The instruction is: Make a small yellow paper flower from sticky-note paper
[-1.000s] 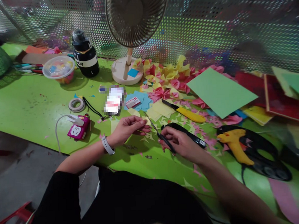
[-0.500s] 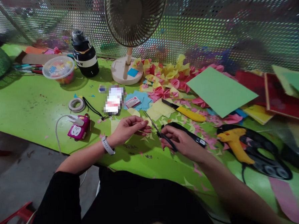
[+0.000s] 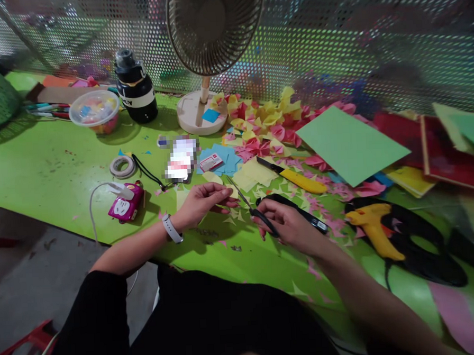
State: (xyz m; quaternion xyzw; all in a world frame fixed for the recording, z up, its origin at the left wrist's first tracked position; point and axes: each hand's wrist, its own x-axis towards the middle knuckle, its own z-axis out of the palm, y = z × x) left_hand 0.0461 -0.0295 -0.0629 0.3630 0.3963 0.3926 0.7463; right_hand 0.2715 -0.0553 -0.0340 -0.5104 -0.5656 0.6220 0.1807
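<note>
My left hand (image 3: pixel 206 201), with a pale band on the wrist, is closed in a pinch. A small piece of pale yellow paper sits at its fingertips, now barely showing. My right hand (image 3: pixel 282 218) grips dark-handled scissors (image 3: pixel 258 213), their blades pointing up and away, just right of my left fingertips. Beyond the hands lie pale yellow paper sheets (image 3: pixel 250 175) and blue paper pieces (image 3: pixel 228 159) with a small red-and-white box (image 3: pixel 211 162) on top. A utility knife (image 3: pixel 301 180) with a yellow handle rests to the right, and cut scraps (image 3: pixel 237 215) lie below the hands.
Behind stand a fan (image 3: pixel 202 116), a black bottle (image 3: pixel 140 100) and a plastic tub (image 3: pixel 94 112). A phone (image 3: pixel 181 159), tape roll (image 3: pixel 122 166) and pink power adapter (image 3: pixel 125 204) are left. Folded paper pieces (image 3: pixel 265 117), green paper (image 3: pixel 352 145) and a yellow glue gun (image 3: pixel 377 228) lie right.
The yellow paper between my left fingertips showed more clearly before and is now mostly out of sight. The scissors and my right hand have shifted only slightly.
</note>
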